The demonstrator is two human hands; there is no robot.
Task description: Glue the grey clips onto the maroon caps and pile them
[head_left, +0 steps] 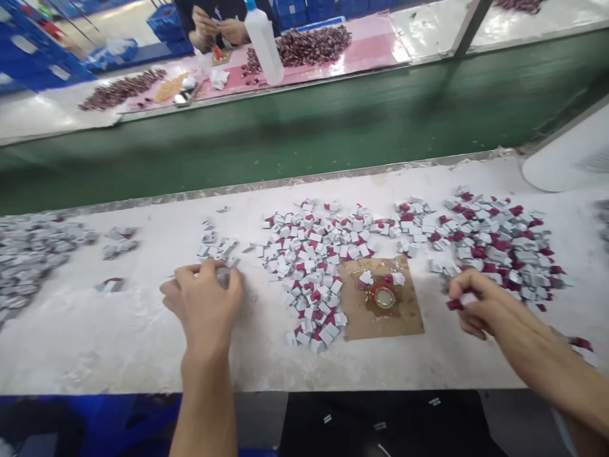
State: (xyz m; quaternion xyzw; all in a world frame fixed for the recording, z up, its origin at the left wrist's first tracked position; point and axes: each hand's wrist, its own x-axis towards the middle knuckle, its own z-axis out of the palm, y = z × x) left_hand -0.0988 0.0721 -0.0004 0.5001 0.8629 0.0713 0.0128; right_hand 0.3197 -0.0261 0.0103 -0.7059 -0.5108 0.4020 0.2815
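Observation:
My left hand point(204, 295) reaches palm-down over the white table, its fingers spread and bent. Small grey plastic parts point(219, 246) lie just past its fingertips, and one shows between finger and thumb; it does not look gripped. My right hand point(476, 304) pinches a small grey-and-maroon plastic part point(455, 305) between thumb and forefinger, at the near left edge of a pile of similar parts point(499, 247). Between my hands lies a brown cardboard piece point(356, 317) bearing a red-rimmed bottle cap point(383, 296) in a wet-looking stain, with a couple of plastic parts beside the cap.
A larger heap of grey-and-maroon parts point(314, 254) spreads left of the cardboard. Plain grey parts point(38, 254) are heaped at the far left. Behind a green panel point(295, 139), another person's hands point(219, 28) work near a white bottle point(264, 44). A white rounded object point(571, 152) stands at right.

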